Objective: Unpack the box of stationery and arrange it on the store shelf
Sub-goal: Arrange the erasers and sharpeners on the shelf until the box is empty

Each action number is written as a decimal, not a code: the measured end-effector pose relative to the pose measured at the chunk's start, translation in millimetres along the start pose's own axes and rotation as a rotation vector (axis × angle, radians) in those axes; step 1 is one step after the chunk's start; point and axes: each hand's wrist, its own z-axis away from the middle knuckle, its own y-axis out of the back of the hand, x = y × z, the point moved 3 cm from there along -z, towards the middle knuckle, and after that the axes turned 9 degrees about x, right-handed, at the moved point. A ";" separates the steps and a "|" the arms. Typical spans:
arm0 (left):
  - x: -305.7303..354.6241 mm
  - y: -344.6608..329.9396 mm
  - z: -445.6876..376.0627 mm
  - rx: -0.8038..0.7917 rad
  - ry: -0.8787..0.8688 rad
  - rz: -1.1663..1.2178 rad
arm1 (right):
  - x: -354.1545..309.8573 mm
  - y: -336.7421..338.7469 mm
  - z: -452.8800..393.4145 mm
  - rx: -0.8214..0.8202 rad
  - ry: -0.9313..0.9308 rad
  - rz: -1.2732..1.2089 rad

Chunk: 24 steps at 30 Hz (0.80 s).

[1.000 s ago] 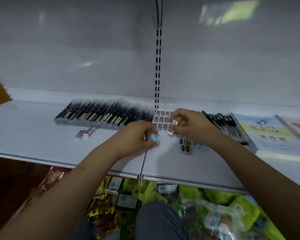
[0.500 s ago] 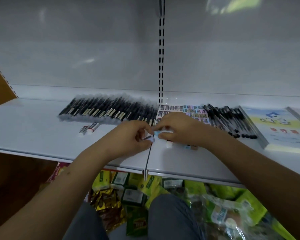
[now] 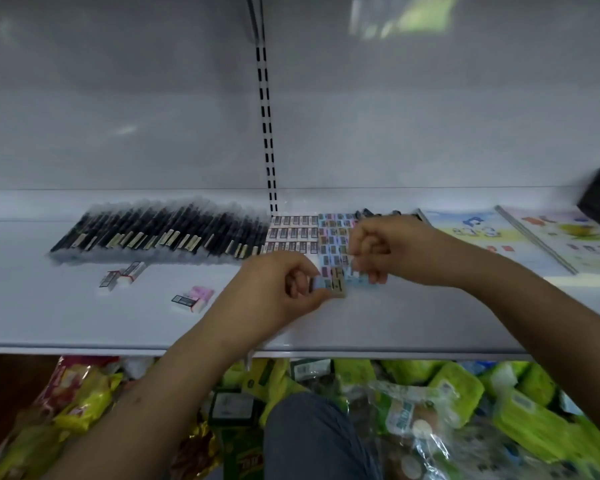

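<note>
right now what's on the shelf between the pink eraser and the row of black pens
Two white erasers lie there, apart from the pink eraser and just in front of the pens, in the head view.

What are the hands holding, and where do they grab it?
The left hand pinches a small light-blue eraser by its left end. The right hand pinches another pale-blue eraser from above.

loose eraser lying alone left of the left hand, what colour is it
Pale pink eraser with a black-and-white label sleeve at one end; the head view shows it.

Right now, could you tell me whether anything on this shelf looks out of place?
Yes: a pink eraser and two white erasers lie loose and askew before the pen row, outside the eraser grid.
</note>
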 end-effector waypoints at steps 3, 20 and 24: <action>25.2 -32.9 -1.4 -0.110 -0.103 -0.132 | 21.9 0.2 24.0 -0.040 -0.046 0.073; 14.4 -39.4 -4.3 -0.009 -0.241 -0.091 | 35.1 -10.7 51.2 0.245 0.092 0.206; -35.6 25.6 13.9 0.238 -0.075 -0.131 | 8.8 -18.6 30.8 0.367 0.145 0.226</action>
